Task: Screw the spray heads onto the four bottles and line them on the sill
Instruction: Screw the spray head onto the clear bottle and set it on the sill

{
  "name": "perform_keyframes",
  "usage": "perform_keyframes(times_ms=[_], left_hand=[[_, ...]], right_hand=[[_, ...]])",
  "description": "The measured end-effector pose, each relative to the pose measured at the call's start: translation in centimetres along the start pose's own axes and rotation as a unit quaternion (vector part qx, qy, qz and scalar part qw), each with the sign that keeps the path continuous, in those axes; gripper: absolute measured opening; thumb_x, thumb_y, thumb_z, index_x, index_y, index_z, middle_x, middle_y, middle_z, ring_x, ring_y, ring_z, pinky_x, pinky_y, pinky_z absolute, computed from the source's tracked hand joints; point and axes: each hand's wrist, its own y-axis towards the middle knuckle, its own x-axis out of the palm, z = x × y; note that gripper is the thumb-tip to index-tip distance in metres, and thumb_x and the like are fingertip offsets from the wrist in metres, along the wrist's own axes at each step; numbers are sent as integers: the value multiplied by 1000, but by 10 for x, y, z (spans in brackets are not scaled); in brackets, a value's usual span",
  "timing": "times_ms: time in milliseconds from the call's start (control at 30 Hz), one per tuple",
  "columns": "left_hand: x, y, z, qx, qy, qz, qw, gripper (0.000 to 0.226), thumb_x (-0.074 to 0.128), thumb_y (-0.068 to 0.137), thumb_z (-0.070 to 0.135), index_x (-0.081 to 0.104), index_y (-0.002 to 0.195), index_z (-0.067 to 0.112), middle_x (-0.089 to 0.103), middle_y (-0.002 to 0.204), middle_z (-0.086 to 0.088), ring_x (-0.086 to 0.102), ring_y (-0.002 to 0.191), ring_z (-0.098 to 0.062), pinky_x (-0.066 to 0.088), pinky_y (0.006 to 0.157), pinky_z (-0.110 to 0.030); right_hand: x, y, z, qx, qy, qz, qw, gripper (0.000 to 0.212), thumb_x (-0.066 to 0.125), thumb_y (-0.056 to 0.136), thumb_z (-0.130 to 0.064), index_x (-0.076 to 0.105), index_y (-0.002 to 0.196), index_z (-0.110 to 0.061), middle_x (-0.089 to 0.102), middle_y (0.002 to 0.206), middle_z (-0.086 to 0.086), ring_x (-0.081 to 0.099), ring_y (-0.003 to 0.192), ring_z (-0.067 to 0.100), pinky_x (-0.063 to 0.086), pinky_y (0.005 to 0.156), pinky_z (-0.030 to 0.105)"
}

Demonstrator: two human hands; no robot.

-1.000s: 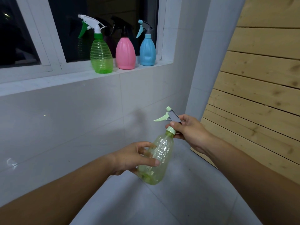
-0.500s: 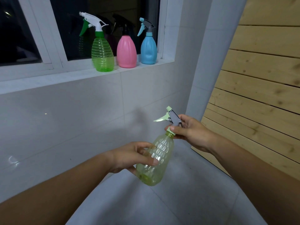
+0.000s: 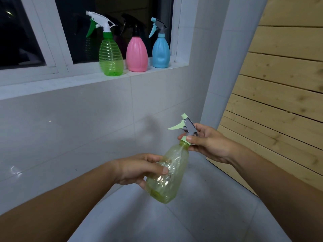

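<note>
A pale yellow-green see-through bottle [image 3: 167, 173] is tilted in front of me, below the sill. My left hand [image 3: 138, 169] grips its body from the left. My right hand [image 3: 208, 142] pinches the collar of the grey and mint spray head [image 3: 186, 125] sitting on the bottle's neck. On the white sill [image 3: 57, 86] stand three bottles with heads on: a green one [image 3: 110, 57] with a white and green head, a pink one [image 3: 136, 55] with a black head, and a blue one [image 3: 160, 51] with a grey and light-blue head.
A dark window [image 3: 97, 27] with white frames backs the sill. White tiled wall [image 3: 70, 130] runs below it. A white pillar [image 3: 225, 55] stands right of the sill, and a wooden plank wall [image 3: 283, 95] rises at the right. Grey tiled floor [image 3: 192, 217] lies beneath.
The bottle and both hands stay almost in place. My right fingers have shifted slightly around the spray head's collar. The view has tipped up a little.
</note>
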Motion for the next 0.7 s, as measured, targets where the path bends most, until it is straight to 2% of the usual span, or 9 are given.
perform_keyframes(times_ms=[67,133,200,267,333,467,533,633,700], left_hand=[[0,0,2,-5,-9,-14,1000,43,77,81,28,72,124,24,75,115,-6,74,100,-23,52,99,-64],[0,-1,3,-8,-15,-26,1000,41,76,81,26,73,122,22,74,115,-9,73,100,-26,45,103,-70],[0,0,4,-9,-18,-33,999,43,75,82,25,71,124,18,72,117,-11,72,102,-29,41,104,-73],[0,0,3,-10,-24,-39,999,48,74,83,26,68,128,13,71,119,-13,69,106,-32,40,105,-74],[0,0,3,-11,-34,-42,998,50,74,83,26,66,130,12,69,122,-14,67,110,-34,40,105,-73],[0,-1,4,-5,-19,-23,1000,46,75,81,27,70,126,20,72,118,-12,73,101,-27,46,102,-69],[0,-1,5,-3,-5,-2,1000,45,77,79,29,72,124,24,74,117,-9,74,100,-24,49,99,-67],[1,-2,7,0,20,21,1000,44,79,78,34,72,122,29,76,115,-5,75,100,-20,61,88,-54],[2,-1,7,1,33,32,999,43,80,78,35,73,120,30,76,114,-4,75,99,-19,62,86,-51]], right_hand=[[0,-1,-1,4,4,-2,1000,28,56,92,2,57,117,-12,70,111,13,69,99,20,58,85,32],[-1,-2,-1,6,17,-1,1000,27,55,93,4,58,112,-14,71,110,14,70,97,21,58,83,32],[-1,-4,-3,3,30,0,1000,23,54,92,6,58,106,-12,72,106,14,70,96,23,59,82,32],[-1,-4,-4,-1,37,-5,999,26,53,92,7,58,111,-11,70,107,16,68,98,25,59,86,35],[-1,-4,-5,-2,34,-13,999,32,53,91,8,55,120,-5,68,108,17,67,99,27,57,90,36],[0,-3,-5,-7,10,-7,1000,36,54,91,7,52,126,-2,67,108,18,67,97,26,57,90,35],[1,-1,-5,-13,-8,1,1000,35,55,91,6,52,125,-1,67,104,17,68,93,23,58,88,32],[2,2,-2,-24,-40,17,999,30,58,91,3,53,120,-2,68,98,13,70,85,16,59,81,29],[1,3,0,-31,-65,22,997,27,61,91,1,56,117,-4,68,97,12,70,84,15,57,80,28]])
